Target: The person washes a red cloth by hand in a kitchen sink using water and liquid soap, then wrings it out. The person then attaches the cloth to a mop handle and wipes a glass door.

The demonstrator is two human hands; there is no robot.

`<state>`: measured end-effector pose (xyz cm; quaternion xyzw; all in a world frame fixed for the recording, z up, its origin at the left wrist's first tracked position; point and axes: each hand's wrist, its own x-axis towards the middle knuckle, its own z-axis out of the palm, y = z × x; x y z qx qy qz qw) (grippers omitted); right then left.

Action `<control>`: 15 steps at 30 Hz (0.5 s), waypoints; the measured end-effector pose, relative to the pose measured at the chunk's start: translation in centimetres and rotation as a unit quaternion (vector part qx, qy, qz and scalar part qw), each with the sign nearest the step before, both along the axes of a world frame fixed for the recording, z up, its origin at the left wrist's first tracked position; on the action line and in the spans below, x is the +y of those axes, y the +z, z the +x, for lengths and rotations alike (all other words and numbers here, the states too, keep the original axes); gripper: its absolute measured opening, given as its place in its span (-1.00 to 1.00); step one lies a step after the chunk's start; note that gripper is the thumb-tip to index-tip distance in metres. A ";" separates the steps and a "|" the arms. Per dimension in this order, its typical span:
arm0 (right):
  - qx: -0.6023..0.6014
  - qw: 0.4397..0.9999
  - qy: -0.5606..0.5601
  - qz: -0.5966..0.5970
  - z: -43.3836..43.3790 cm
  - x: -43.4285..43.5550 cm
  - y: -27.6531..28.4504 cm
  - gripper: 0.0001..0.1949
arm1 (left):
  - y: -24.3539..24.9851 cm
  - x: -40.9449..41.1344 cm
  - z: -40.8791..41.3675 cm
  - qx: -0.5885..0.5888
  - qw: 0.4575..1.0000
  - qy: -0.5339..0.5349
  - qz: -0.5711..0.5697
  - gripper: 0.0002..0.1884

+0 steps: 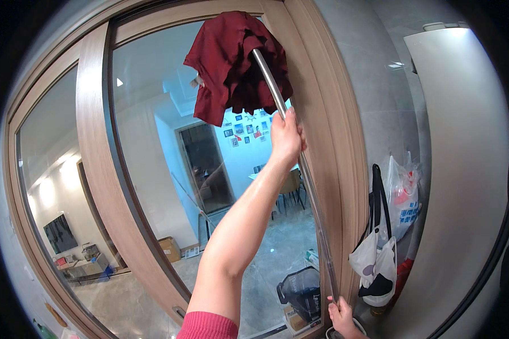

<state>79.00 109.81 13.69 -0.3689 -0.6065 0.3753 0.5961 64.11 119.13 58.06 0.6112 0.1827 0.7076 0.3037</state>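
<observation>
A long metal pole (269, 79) runs from the upper middle down to the lower right. Draped over its top end is a dark red cloth (220, 63), spread against the upper part of a wood-framed glass sliding door (152, 127). The cloth hides whatever head the pole has. My left hand (287, 137) grips the pole a short way below the cloth, its arm stretched upward in a pink sleeve. Near the bottom edge, my right hand (342, 315) holds the pole's lower end. The cloth also overlaps the door's wooden top rail.
On the grey wall to the right hang a white tote bag (375, 267) and a plastic bag (401, 199) bearing writing. A tall pale appliance (466, 169) stands beside them. Through the glass, a black bag (303, 292) and a cardboard box (169, 249) sit on the floor.
</observation>
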 end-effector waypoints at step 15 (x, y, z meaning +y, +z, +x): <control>-0.143 0.984 -0.088 0.066 -0.8 -0.7 7.3 -0.74 | 3.8 2.5 -3.2 0.625 0.344 0.573 0.404 -0.96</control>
